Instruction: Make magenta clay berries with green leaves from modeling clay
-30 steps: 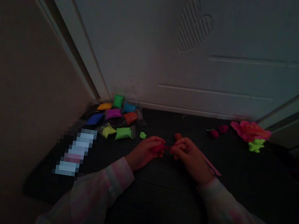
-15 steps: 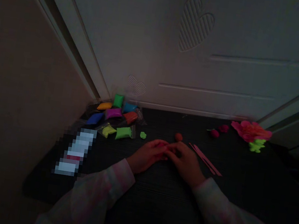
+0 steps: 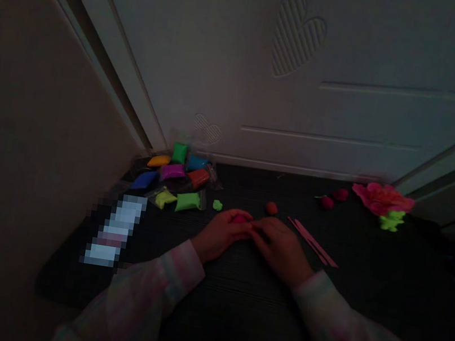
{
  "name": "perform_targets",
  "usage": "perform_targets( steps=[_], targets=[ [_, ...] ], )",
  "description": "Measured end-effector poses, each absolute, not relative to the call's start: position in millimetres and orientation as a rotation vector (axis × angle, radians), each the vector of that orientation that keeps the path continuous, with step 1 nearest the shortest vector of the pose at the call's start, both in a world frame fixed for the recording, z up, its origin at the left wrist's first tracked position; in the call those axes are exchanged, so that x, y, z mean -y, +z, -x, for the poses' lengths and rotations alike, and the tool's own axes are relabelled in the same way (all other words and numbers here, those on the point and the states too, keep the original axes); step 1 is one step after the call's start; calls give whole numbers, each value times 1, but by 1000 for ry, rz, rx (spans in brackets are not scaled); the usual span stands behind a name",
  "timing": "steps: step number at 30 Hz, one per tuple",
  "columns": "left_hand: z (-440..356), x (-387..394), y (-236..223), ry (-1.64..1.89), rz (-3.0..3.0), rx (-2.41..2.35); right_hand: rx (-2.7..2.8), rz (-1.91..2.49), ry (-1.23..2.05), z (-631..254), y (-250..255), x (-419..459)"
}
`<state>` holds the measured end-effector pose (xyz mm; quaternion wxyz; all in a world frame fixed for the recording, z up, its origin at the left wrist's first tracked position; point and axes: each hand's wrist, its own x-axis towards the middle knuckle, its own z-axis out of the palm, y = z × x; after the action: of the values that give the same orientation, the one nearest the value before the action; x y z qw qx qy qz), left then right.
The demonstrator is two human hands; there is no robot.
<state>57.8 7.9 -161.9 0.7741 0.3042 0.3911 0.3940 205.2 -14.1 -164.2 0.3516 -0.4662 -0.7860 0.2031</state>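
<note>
The scene is very dark. My left hand (image 3: 222,232) and my right hand (image 3: 280,245) meet low over a dark mat (image 3: 242,298), fingers curled together around a small pink lump of clay (image 3: 241,218) that shows at the left hand's fingertips. Just beyond the hands lies a small orange-red clay ball (image 3: 271,208). Two thin pink sticks (image 3: 311,242) lie on the mat right of my right hand. A small green clay bit (image 3: 217,205) sits left of the hands.
A heap of coloured clay packets (image 3: 175,180) lies at the mat's back left, a blurred white strip (image 3: 114,230) in front of it. A pink clay flower (image 3: 381,198) with a green piece and two dark red balls (image 3: 333,199) sit back right. A white door (image 3: 310,74) stands behind.
A second ago the hands were raised and apart, pinching a pink piece between them. They have come together and lowered to the mat, uncovering the pink sticks.
</note>
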Motion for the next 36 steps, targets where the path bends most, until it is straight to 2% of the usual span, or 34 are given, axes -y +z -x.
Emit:
perform_targets(
  steps=[9,14,17,19,24,36],
  targets=[
    [-56,-12,-163,822,-699,-898,1896,1261,840,-207,-151,13],
    [-58,-11,-164,834,-734,-921,1427,968,1535,-213,-138,20],
    [-59,-11,-164,849,-735,-908,1234,791,1741,-218,-134,22],
    [-58,-11,-164,853,-729,-892,1232,840,1710,-219,-135,19],
    [-57,-10,-162,880,-722,-863,1449,1249,1285,-212,-149,9],
    [-55,-9,-161,860,-735,-783,1635,1361,1212,-205,-162,8]
  ],
)
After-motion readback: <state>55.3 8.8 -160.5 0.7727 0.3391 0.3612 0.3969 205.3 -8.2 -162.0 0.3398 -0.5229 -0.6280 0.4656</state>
